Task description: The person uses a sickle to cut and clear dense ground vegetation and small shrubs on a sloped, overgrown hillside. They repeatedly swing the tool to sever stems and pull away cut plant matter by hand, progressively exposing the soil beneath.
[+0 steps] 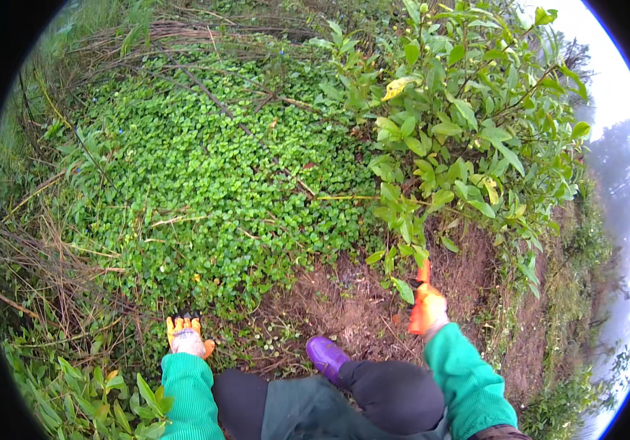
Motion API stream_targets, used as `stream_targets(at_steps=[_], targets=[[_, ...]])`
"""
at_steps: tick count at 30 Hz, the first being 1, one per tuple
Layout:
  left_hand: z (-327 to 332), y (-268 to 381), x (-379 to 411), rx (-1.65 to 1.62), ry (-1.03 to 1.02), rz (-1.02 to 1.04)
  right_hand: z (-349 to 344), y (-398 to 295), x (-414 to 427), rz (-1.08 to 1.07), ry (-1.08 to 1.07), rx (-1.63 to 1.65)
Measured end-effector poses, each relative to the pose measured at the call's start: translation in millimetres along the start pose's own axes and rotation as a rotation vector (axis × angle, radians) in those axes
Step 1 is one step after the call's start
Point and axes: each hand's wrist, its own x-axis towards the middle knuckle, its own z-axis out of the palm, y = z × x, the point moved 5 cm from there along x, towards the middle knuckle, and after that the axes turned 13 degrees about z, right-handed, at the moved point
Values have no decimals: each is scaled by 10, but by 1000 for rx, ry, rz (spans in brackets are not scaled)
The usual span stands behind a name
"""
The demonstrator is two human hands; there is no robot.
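Observation:
My left hand (187, 333), in an orange-and-white work glove with dark fingertips, is at the lower left, at the near edge of a patch of low leafy ground cover (210, 181). Its fingers point away from me; whether they grip any stems is hidden. My right hand (428, 308), in an orange glove, is at the lower right over brown soil, just below the hanging leaves of a green shrub (458, 137). Something orange (424, 270) sticks out beyond it, a finger or part of a tool; I cannot tell which. Both my sleeves are green.
Bare brown soil (348, 302) lies around my purple shoe (327, 355). Dry stems (45, 264) are heaped at the left, and a dark thin branch (227, 110) crosses the ground cover. Another leafy shrub (89, 407) grows at the lower left. The ground at the right bears low plants.

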Motion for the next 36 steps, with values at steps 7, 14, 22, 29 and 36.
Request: stream_targets(at_steps=[7,14,22,29,36], targets=[[-51,150,54,-22,-36,28,1913,20,-573,-39,-546,-65],[-1452,1141,-553,-478,1111,625,2236,227,-415,-57,-692,-386],[-1806,896,244,-236,938,-51,2159,438,-229,-300,-649,-501],[-2223,1460,168,-281,1186,576,1738,355,268,-232,-494,-304],[-2448,1408,753,-174,876,68,1669,431,626,-190,-683,-134]])
